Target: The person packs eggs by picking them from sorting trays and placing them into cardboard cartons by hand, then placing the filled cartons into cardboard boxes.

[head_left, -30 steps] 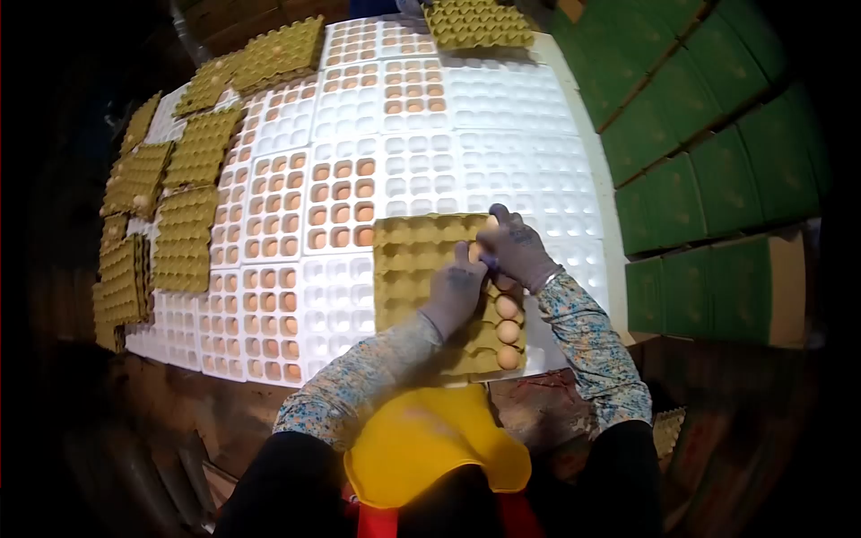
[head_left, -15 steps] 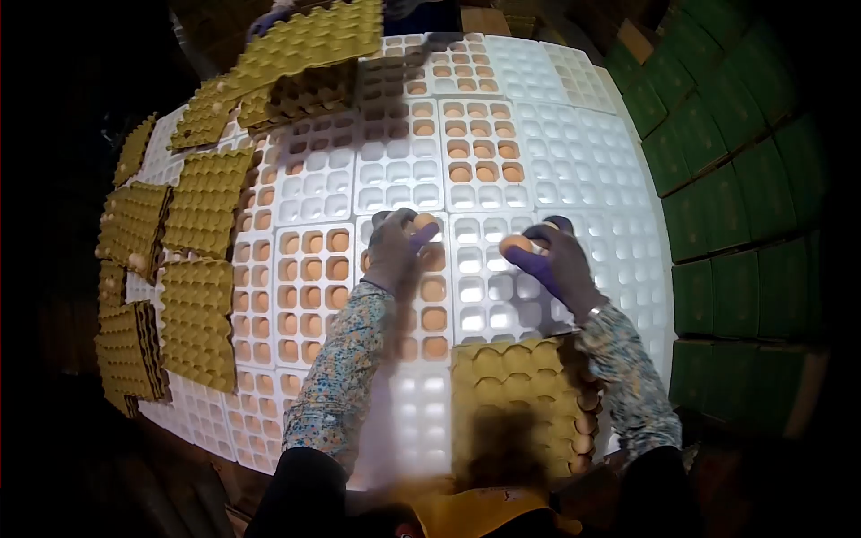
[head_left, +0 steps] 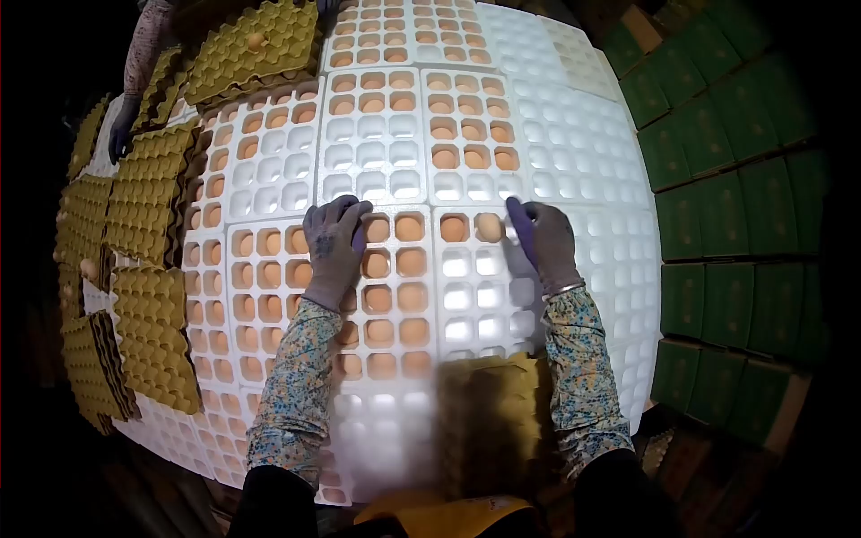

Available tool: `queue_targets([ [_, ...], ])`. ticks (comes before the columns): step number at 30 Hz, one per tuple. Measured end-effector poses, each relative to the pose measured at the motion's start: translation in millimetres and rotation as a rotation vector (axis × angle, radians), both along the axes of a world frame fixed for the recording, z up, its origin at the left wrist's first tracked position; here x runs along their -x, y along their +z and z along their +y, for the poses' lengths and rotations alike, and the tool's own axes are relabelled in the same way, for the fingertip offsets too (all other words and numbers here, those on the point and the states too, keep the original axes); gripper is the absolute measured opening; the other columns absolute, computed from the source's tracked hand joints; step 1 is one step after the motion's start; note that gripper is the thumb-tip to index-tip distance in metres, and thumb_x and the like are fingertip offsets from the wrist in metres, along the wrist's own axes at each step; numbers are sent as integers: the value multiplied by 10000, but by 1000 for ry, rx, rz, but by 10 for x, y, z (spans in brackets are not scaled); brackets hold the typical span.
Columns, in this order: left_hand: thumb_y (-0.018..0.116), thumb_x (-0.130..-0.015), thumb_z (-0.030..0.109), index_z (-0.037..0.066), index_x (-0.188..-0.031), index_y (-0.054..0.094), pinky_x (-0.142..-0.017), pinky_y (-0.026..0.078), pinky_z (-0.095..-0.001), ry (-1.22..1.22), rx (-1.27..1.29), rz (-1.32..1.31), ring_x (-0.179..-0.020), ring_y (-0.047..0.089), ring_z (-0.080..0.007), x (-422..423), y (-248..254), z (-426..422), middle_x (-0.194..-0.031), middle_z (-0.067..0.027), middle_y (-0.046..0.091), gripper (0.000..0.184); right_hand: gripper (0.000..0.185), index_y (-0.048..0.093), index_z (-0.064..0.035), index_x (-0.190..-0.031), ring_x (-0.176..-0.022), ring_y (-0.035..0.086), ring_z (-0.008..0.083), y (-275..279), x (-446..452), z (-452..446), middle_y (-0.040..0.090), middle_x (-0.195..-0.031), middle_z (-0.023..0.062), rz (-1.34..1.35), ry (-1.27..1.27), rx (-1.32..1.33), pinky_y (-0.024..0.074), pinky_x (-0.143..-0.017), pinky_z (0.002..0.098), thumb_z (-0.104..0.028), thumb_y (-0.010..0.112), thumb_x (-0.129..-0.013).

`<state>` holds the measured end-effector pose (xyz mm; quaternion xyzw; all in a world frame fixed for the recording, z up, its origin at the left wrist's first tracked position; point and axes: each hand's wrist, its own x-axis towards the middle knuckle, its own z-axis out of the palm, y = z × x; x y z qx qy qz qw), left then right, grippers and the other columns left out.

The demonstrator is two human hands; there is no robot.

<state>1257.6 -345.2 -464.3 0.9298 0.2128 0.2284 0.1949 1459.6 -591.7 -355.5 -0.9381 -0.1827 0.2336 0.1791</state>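
My left hand [head_left: 336, 249], in a grey and purple glove, is over the left column of a white foam egg tray [head_left: 393, 269]. Its fingers curl downward and hide what is beneath them. Brown eggs [head_left: 380, 298] fill the visible cells beside it. To the right, the top row of another foam tray [head_left: 473, 278] has a brown egg [head_left: 455, 228] and a paler egg [head_left: 489, 228]. Just right of the paler egg is my right hand [head_left: 549, 244], gloved alike, thumb pointing up and fingers folded. Whether an egg is inside either grasp is hidden.
Yellowish egg flats [head_left: 154, 336] are stacked along the left. Another flat [head_left: 493, 412] lies shaded near my body. A co-worker's sleeved arm [head_left: 148, 45] reaches in at upper left. Green boxes [head_left: 722, 215] stand piled along the right side.
Two eggs now sit in the right tray's top row, where my right hand held eggs before. My left hand has moved left, and its egg no longer shows. The view has shifted.
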Motion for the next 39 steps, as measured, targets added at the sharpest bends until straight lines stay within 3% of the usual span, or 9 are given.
queue_targets([
  [5, 644, -897, 118, 92, -1095, 732, -1032, 431, -461, 37, 134, -240, -1122, 596, -329, 24, 256, -403, -1163, -103, 680, 218, 228, 738, -60, -1142, -996, 657, 336, -1265, -275, -299, 722, -1057, 131, -652, 382, -676, 509, -932, 416, -104, 629, -947],
  [13, 666, -906, 234, 109, -1226, 690, -879, 539, -449, -162, 273, -203, -979, 678, -340, -712, 538, -1663, -1124, -145, 689, 345, 384, 591, 45, -1358, -1185, 604, 198, 109, 275, -1442, 656, -1279, 134, 44, -433, -1275, 475, -1050, 344, -172, 523, -1048],
  [17, 642, -892, 348, 196, -1081, 724, -916, 542, -496, -205, -88, 341, -1092, 673, -380, -1245, 184, -1652, -1063, -128, 747, 257, 337, 613, -25, -1335, -1032, 663, 220, 745, 1459, -2778, 676, -1194, 127, -149, 45, -726, 561, -866, 341, -116, 619, -1010],
  [20, 635, -946, 368, 143, -1199, 704, -905, 545, -495, -245, -141, 462, -1078, 690, -325, -1195, 645, -1953, -1168, -118, 742, 345, 402, 601, 21, -1308, -1022, 698, 258, 568, 2185, -3984, 677, -1159, 195, -201, -270, -477, 584, -838, 361, -72, 712, -933],
  [23, 691, -921, 207, 147, -1352, 633, -1042, 500, -477, -775, 228, 117, -1201, 648, -327, -756, 1252, -3055, -1290, -115, 704, 438, 618, 586, 46, -1248, -1000, 694, 333, 495, 2819, -4133, 657, -1081, 214, -76, -450, -257, 574, -839, 466, -332, 842, -832],
  [25, 717, -870, 182, 194, -1406, 600, -1135, 423, -524, -1337, -156, 200, -1363, 541, -319, -539, 1565, -3676, -1409, -80, 631, 549, 724, 530, 25, -1328, -1051, 666, 383, 436, 3123, -3906, 631, -1187, 248, -59, -167, 101, 541, -897, 495, -448, 793, -848],
  [31, 728, -839, 197, 240, -1450, 549, -1200, 323, -569, -1539, -370, 416, -1460, 422, -339, -361, 1688, -4001, -1443, -20, 580, 638, 408, 607, 2, -1183, -924, 664, 321, 265, 3062, -4398, 632, -1018, 190, -8, -417, -482, 539, -869, 413, -314, 702, -943],
  [33, 736, -828, 197, 231, -1434, 565, -1201, 330, -546, -1527, -371, 381, -1442, 441, -342, -280, 1469, -4062, -1435, -36, 582, 631, 365, 639, 14, -1093, -882, 673, 264, -110, 3075, -4619, 634, -944, 148, 418, -907, -1291, 549, -800, 371, -316, 697, -948],
  [39, 741, -792, 71, 131, -1199, 708, -1065, 476, -436, -1404, 234, 385, -1220, 603, -330, -402, 1442, -3959, -1231, -128, 649, 413, 474, 630, -9, -1050, -818, 672, 257, 108, 2860, -3784, 646, -977, 134, -30, -471, -61, 553, -728, 387, -420, 767, -860],
])
